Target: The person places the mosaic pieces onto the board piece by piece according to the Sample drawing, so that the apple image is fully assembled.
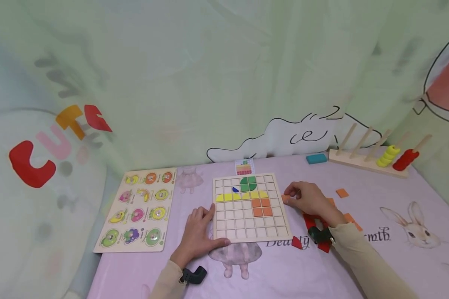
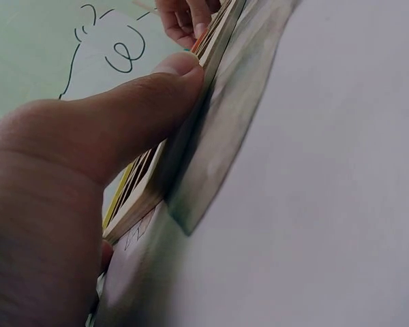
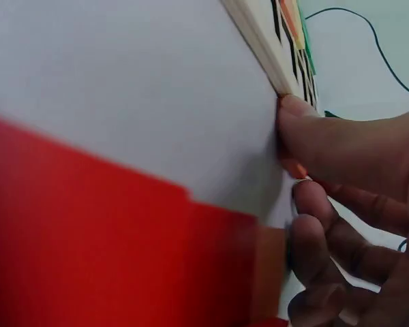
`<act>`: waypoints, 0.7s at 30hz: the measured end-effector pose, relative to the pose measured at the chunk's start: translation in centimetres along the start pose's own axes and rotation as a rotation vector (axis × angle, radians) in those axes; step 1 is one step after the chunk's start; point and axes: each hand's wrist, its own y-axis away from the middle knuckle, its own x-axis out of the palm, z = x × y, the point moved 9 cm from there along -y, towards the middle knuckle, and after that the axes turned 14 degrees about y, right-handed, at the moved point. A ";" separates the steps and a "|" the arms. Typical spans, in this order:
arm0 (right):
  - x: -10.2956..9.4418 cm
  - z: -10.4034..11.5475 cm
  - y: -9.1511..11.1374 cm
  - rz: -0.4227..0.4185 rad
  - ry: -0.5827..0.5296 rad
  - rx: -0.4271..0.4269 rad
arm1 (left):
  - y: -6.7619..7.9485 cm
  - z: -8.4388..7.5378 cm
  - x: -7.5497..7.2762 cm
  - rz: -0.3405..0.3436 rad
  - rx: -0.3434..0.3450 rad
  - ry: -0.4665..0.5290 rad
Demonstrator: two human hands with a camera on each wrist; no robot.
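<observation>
A wooden grid board [image 1: 232, 216] lies flat, carrying green, blue, yellow and orange pieces, with several orange squares in a block at its right. My left hand [image 1: 198, 232] grips the near left corner, thumb along the front edge and fingers at the left side. In the left wrist view the thumb [image 2: 136, 109] presses against the board's rim. My right hand [image 1: 307, 199] pinches an orange square tile [image 1: 286, 199] at the board's right edge. From the right wrist, that tile [image 3: 294, 167] shows partly behind the thumb, close to the rim.
Loose orange tiles [image 1: 342, 192] and red pieces [image 1: 324, 247] lie around and under my right forearm. Behind the board is a small pattern card [image 1: 244, 167]. A fruit puzzle board [image 1: 134, 207] sits left; a teal block [image 1: 316, 158] and a peg stand with rings [image 1: 370, 163] sit back right.
</observation>
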 end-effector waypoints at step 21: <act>0.7 3.5 -0.3 -0.123 -0.345 0.019 | 0.0 0.1 0.1 -0.005 0.015 0.001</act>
